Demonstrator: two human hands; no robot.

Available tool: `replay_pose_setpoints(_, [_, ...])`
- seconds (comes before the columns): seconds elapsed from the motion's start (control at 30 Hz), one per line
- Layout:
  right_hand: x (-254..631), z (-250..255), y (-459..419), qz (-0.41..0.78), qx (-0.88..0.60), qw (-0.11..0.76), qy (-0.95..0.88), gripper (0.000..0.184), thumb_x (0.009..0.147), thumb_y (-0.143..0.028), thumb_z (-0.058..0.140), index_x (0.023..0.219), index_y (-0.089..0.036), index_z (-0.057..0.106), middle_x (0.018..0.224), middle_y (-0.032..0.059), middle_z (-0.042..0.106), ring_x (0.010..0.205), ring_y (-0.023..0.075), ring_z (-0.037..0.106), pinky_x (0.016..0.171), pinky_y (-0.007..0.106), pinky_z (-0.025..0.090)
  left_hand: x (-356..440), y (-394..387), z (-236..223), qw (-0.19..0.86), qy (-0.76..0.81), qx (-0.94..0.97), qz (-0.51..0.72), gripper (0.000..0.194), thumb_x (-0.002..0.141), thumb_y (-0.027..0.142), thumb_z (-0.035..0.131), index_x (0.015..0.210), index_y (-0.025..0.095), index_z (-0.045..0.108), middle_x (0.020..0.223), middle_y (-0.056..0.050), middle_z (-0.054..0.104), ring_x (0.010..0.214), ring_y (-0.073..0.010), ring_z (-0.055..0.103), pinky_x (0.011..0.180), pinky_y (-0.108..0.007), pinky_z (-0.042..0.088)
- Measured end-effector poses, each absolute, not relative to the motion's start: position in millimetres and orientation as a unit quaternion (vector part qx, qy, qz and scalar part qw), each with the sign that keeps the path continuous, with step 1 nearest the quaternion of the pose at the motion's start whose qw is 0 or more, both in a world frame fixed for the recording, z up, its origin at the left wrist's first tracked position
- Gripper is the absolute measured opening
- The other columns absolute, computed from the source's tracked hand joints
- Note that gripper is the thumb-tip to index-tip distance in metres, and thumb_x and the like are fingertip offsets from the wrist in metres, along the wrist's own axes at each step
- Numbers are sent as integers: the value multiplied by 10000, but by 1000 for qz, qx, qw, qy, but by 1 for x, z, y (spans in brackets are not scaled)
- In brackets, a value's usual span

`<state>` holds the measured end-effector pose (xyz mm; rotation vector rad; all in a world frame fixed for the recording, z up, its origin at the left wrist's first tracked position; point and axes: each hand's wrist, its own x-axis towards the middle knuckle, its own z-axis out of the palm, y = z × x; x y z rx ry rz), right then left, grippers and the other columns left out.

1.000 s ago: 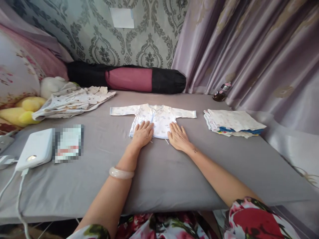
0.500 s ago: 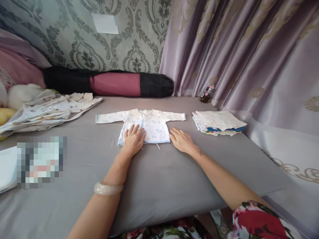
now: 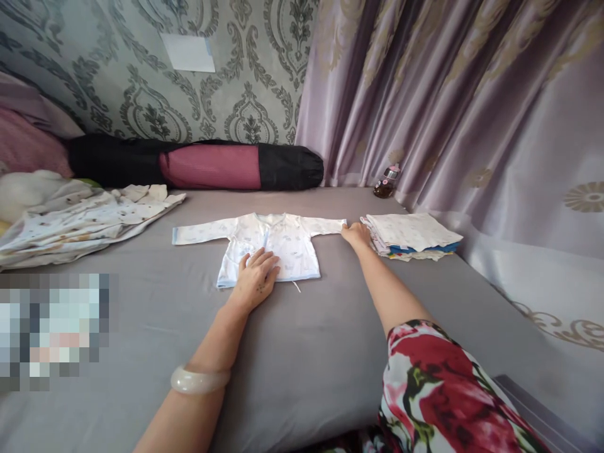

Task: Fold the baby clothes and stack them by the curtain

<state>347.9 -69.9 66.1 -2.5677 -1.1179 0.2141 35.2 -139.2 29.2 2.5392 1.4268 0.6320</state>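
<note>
A small white baby shirt [image 3: 292,248] with pale blue trim lies flat on the grey bed sheet [image 3: 302,352], both sleeves stretched out sideways. My left hand [image 3: 257,277] rests on its lower front, fingers spread. At the end of the right-hand sleeve, my right hand [image 3: 357,235] pinches the cuff. Just beyond that hand sits a stack of folded clothes [image 3: 410,231], white on top with a blue layer under it. A thin white tie sticks out below the shirt's hem.
A loose pile of patterned cloth [image 3: 94,220] lies at the left, near a white plush toy [image 3: 28,192]. Along the wall runs a long black and maroon bag [image 3: 212,167]. A small bottle [image 3: 387,181] stands by the purple curtain [image 3: 425,94].
My right hand has moved from beside the shirt's lower right edge up to the right-hand cuff and closed on it. My left hand stays on the shirt front.
</note>
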Motion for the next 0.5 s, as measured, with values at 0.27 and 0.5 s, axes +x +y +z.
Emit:
replay_pose_setpoints(0.27, [348,61,-53,107,-907,232,-335,371,751,-268,631,1075,-106,711,1194,254,621,1160,368,565,956,487,439,36,-139,29,85,473,848,223,368,962,324,361,1226,250,607,1330,-67,605,1355,-265,420,1131,-519,244])
replay_pose_setpoints(0.5, [326,64,-30,123,-856,406,-297,145,745,-259,596,784,-171,704,646,68,636,740,253,659,619,295,489,38,-137,25,82,457,853,240,327,952,292,407,1206,242,607,1333,-73,603,1346,-283,432,1115,-539,257])
